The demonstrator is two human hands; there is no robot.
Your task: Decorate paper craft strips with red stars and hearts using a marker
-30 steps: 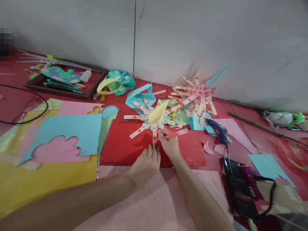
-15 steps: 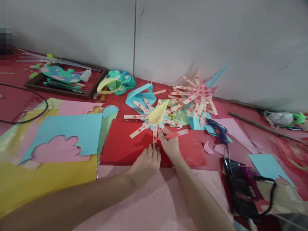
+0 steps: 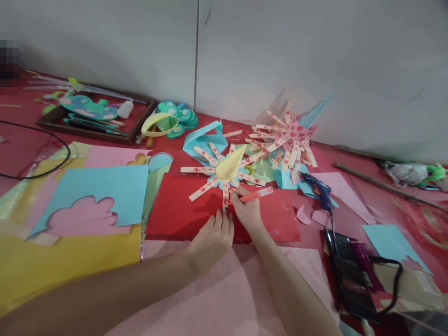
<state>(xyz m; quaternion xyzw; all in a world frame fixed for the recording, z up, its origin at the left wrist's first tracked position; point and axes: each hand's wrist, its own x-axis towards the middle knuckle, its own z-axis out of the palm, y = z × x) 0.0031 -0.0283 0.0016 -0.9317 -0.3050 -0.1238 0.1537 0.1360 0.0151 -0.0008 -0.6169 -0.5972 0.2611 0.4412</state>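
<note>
A paper craft with a yellow cone point(image 3: 229, 165) and pale strips printed with red stars point(image 3: 202, 189) lies at the far edge of a red sheet point(image 3: 175, 212). My left hand point(image 3: 212, 238) rests on that sheet, fingertips pressing the lower end of one strip. My right hand point(image 3: 247, 210) is closed around a red pen point(image 3: 257, 194), its tip at the same strip just below the cone.
A second strip craft with red hearts point(image 3: 290, 135) lies behind. A blue glue gun point(image 3: 317, 189) and a black device with a cable point(image 3: 353, 275) are at right. Blue point(image 3: 105, 186), yellow point(image 3: 52, 266) and pink sheets lie left; a wooden tray point(image 3: 93, 116) stands by the wall.
</note>
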